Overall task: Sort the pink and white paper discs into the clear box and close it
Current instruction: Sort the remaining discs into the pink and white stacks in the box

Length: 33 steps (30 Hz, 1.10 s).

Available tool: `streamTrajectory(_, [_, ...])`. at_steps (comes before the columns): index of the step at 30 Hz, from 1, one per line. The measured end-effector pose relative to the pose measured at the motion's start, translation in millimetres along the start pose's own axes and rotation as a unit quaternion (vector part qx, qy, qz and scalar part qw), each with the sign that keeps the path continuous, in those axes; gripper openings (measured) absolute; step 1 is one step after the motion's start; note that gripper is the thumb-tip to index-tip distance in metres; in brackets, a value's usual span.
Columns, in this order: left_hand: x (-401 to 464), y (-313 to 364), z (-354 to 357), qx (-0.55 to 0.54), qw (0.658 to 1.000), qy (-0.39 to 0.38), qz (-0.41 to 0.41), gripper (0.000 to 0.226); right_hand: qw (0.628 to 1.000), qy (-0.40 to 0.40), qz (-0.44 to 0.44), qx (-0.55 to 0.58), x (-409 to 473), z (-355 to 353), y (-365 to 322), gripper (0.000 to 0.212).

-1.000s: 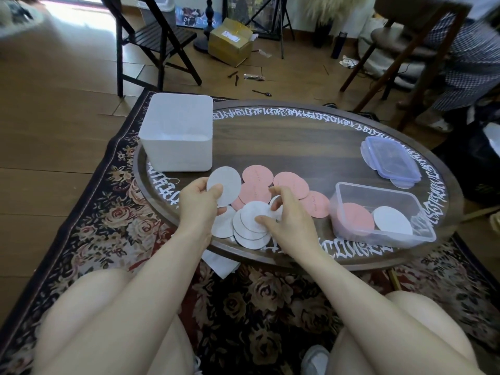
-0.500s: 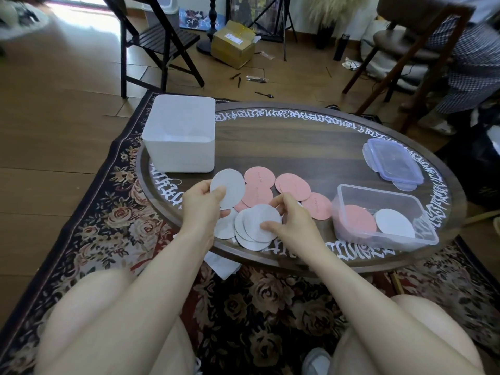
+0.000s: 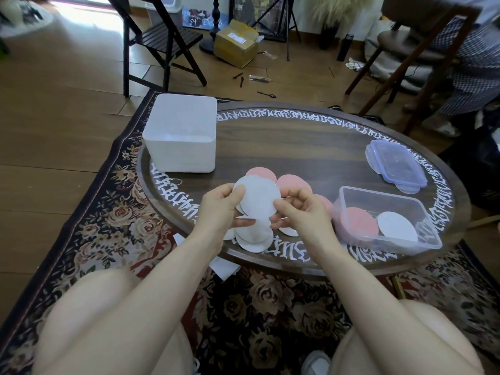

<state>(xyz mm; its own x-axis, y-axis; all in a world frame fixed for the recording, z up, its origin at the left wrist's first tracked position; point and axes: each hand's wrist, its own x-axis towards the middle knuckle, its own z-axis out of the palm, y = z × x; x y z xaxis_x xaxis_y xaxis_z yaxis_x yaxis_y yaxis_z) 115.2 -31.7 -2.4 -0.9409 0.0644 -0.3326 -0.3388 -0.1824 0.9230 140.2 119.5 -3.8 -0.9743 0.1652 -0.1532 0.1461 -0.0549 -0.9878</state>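
White discs (image 3: 258,197) now lifted, pinched between both hands.

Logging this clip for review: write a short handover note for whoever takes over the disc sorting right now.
Left hand and right hand both pinch a raised white disc, with more white discs seemingly stacked behind it.
Loose white discs and pink discs lie on the table.
Done: the open box holds a pink stack and a white stack.
Left: box the remaining discs, then fit the lid, lying behind the box.
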Motion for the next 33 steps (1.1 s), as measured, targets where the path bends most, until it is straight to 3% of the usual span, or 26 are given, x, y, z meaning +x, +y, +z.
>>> streamTrajectory(5, [0, -3, 1, -0.002, 0.998, 0.049, 0.038, 0.002, 1.0, 0.005, -0.018, -0.02, 1, 2, 1, 0.009])
streamTrajectory(8, [3, 1, -2, -0.034, 0.992, 0.117, 0.042, 0.004, 0.973, 0.026, -0.064, -0.22, 7, -2, 13, 0.008])
streamTrajectory(11, [6, 3, -6, -0.066, 0.985, 0.159, 0.03, 0.006, 0.895, -0.032, -0.074, -0.439, 6, -2, 23, 0.038])
streamTrajectory(15, [4, 3, -9, -0.078, 0.983, 0.167, 0.007, 0.008, 0.851, -0.078, -0.079, -0.513, 4, 6, 29, 0.075])
streamTrajectory(21, [5, 3, -9, -0.081, 0.983, 0.163, 0.002, 0.014, 0.885, -0.051, -0.065, -0.458, -2, 11, 24, 0.06])
streamTrajectory(26, [8, 1, -9, -0.065, 0.986, 0.153, 0.01, 0.012, 0.954, -0.025, -0.047, -0.295, 2, 3, 22, 0.018])
streamTrajectory(33, [8, -7, -3, -0.022, 0.995, 0.099, 0.004, 0.006, 0.998, -0.011, 0.009, -0.057, 0, -18, 3, 0.014])
